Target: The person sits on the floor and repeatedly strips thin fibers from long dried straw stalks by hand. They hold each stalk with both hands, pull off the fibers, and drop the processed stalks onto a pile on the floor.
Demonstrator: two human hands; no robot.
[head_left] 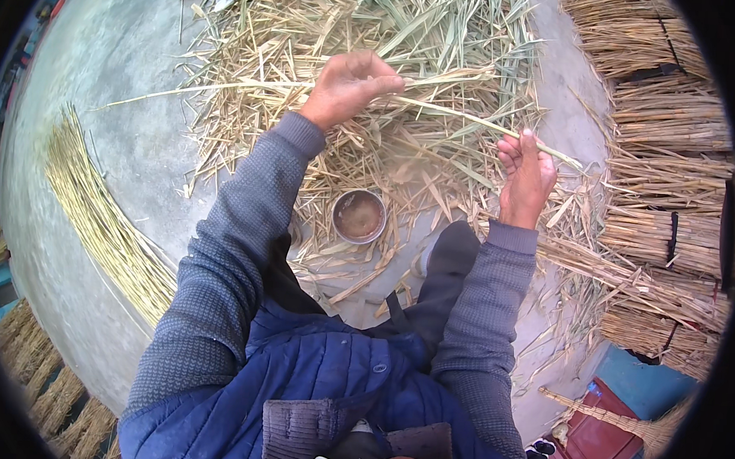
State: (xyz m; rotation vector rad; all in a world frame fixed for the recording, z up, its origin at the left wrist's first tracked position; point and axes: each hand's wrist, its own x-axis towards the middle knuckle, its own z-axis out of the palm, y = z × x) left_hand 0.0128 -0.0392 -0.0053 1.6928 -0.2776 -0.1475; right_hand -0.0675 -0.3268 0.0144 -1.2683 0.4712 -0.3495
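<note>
Stalk (455, 113) stretched between both hands, above the near-right part of the leaf pile (286, 29).
Left hand (353, 85) is the farther one, thumb and fingers pinched together on the stalk; a thin length runs out left past it, looks like the same piece. Right hand (527, 175) is nearer and clamped on the stalk close to its right end, thumb pointing far. Loose dry leaf strips at the left grip; can't tell if they're attached. Round bowl (339, 212) on the grey floor (127, 96), near side of the pile, brownish inside. Bundle of thin yellow-green stalks (110, 218) lies at left, well apart from the hands. Tied straw bundles (665, 173) lined up near to far along the right.
</note>
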